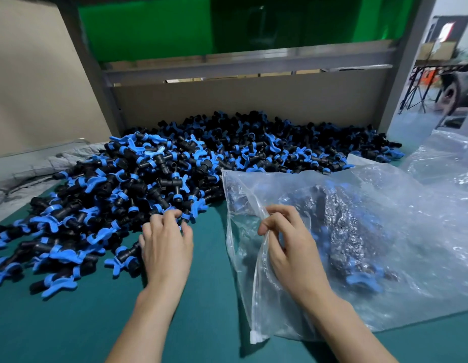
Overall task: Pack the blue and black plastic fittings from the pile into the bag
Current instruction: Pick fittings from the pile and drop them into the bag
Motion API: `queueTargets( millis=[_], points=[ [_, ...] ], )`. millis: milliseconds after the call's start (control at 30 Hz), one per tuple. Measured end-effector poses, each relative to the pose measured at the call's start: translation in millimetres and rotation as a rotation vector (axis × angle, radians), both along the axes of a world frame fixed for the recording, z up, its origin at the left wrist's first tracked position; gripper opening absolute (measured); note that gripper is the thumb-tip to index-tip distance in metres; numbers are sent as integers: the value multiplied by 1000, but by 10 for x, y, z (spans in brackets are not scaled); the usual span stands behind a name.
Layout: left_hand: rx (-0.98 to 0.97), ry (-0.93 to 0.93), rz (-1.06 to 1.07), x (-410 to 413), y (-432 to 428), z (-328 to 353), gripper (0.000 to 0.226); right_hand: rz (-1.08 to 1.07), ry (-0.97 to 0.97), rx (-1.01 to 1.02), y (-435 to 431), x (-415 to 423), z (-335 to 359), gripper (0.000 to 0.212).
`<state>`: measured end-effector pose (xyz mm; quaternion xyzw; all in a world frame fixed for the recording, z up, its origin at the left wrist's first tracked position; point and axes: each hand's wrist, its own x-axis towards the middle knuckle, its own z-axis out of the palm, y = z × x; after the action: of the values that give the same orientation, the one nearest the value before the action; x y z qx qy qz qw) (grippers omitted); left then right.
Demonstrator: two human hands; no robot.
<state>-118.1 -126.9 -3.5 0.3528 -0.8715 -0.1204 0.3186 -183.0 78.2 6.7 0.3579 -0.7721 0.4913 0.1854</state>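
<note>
A big pile of blue and black plastic fittings (154, 179) covers the left and back of the green table. A clear zip bag (384, 231) lies to its right with several fittings inside. My left hand (167, 244) rests at the pile's near edge, its fingers curled down onto fittings (187, 217) there; whether it grips one is hidden. My right hand (288, 244) pinches the bag's open rim and holds the mouth up toward the pile.
The green table (70, 323) runs along the front. A grey cloth (26, 169) lies at the far left. More clear plastic bags (447, 158) sit at the right. A cardboard wall (240, 100) backs the pile.
</note>
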Motion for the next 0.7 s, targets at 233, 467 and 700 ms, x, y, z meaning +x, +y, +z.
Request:
queueTargets(
  millis=[233,467,700],
  points=[
    [-48,-209,98,7,43,-12,42,-4,-77,30,4,-62,-83,22],
    [20,-217,-149,43,-23,-96,67,-9,-89,45,-9,-70,-114,22],
    [42,-173,-71,45,93,-54,38,-26,-80,50,-4,-72,-107,21]
  ],
)
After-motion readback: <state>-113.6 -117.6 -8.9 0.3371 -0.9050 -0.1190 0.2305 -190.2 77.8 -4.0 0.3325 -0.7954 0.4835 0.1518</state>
